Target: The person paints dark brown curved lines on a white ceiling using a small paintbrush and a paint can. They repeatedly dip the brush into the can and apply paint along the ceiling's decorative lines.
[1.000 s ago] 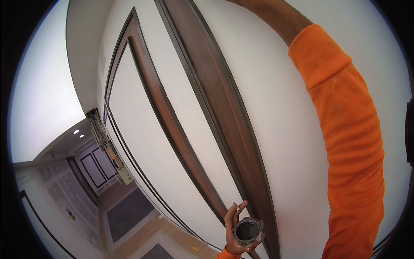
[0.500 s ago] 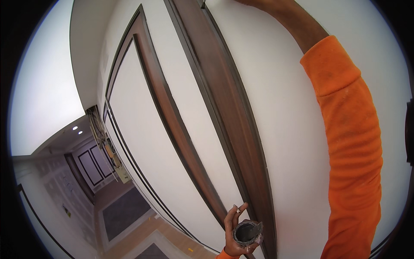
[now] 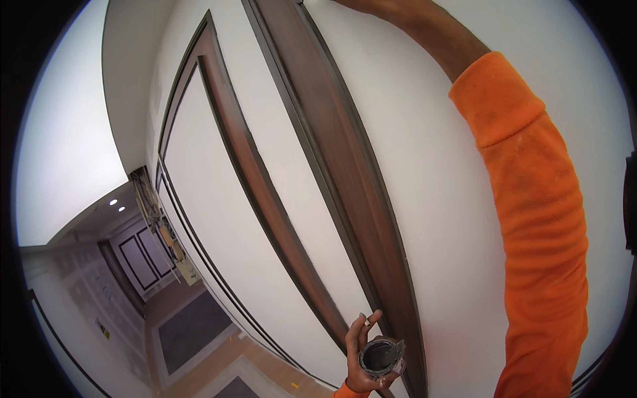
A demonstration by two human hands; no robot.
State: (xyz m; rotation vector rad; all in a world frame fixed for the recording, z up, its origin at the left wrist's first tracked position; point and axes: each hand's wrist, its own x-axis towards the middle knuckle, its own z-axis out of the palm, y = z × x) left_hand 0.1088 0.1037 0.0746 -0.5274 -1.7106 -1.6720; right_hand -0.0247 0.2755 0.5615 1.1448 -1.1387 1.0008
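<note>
Compared with 0.5 s ago, a dark tip [image 3: 300,2] at the right edge of the wide brown trim strip [image 3: 358,179] had slid almost out of sight, and the right forearm [image 3: 441,33] sat slightly further left in view. Along the strip's visible length its dark edging looked finished; what remained above could not be told. Right of the strip, the arm reached up, the right hand [image 3: 355,3] mostly cropped, its grip unclear. Before the strip's lower end, the left hand [image 3: 360,361] curled around a dark cup [image 3: 380,358], 2 fingers raised.
</note>
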